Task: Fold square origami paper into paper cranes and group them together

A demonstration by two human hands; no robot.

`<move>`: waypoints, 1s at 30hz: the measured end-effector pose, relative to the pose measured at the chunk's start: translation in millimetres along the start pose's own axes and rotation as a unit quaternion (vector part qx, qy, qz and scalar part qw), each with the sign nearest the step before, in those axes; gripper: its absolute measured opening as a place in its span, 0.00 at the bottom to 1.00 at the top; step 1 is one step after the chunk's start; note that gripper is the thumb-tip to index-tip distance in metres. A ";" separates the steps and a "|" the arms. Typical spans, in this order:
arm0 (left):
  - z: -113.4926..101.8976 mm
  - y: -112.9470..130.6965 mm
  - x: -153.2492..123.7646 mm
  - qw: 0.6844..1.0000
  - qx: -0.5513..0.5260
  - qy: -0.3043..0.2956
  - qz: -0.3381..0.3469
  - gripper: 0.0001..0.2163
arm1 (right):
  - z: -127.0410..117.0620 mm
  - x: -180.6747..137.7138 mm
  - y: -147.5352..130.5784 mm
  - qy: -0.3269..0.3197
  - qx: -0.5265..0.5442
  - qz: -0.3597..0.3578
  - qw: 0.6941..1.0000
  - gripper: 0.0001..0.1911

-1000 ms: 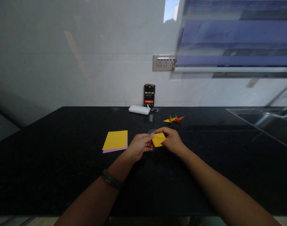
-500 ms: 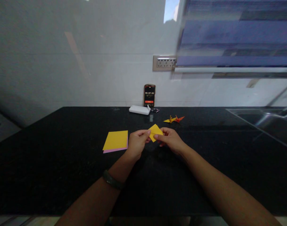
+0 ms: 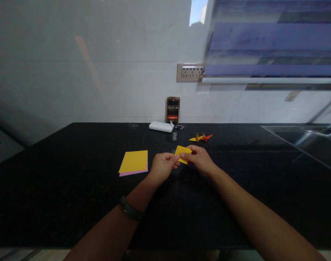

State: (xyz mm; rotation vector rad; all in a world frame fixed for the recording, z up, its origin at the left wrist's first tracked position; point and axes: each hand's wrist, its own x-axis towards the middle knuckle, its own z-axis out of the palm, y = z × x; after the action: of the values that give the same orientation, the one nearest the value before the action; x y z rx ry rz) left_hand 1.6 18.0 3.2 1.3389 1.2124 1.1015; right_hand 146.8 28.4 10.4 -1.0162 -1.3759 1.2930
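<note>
A bracelet (image 3: pixel 129 208) is circling the left wrist. Beyond it, the left hand (image 3: pixel 162 167) is pinching the lower-left corner of a folded yellow paper (image 3: pixel 184 150), while the right hand (image 3: pixel 201 160) is clamping its right side, thumb lying across the face. Held between both hands over the dark countertop (image 3: pixel 165 221), the paper is now sitting squarer than half a second earlier, its diamond pose gone; the hands are apparently reorienting it to work its folds. Yellow (image 3: pixel 134 161) and pink sheets (image 3: pixel 133 173) are lying leftward; yellow (image 3: pixel 197 138) and orange cranes (image 3: pixel 207 137) are resting farther back.
</note>
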 end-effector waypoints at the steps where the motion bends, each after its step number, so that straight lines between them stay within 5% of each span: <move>1: 0.0 -1.0 0.2 1.000 0.012 -0.005 0.003 0.09 | 0.2 -0.3 0.0 0.000 0.006 0.003 1.000 0.12; 11: -3.4 -3.7 -1.3 0.987 0.110 -0.088 0.081 0.11 | -5.3 -1.1 -3.1 -0.008 -0.019 0.025 0.999 0.15; 20: -6.5 -6.7 -4.2 0.948 0.258 -0.106 0.152 0.14 | -10.9 -4.2 -7.2 -0.123 -0.115 0.027 0.985 0.12; 30: -7.0 -4.3 -3.9 0.964 0.190 -0.147 0.110 0.12 | -9.7 -5.7 -6.7 -0.117 -0.127 0.002 0.985 0.11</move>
State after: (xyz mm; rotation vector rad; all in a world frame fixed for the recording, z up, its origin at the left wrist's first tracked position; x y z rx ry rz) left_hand -6.2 14.8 -0.3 1.8955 1.1051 0.8012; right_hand 157.6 24.1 16.3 -1.0609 -1.7523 1.2939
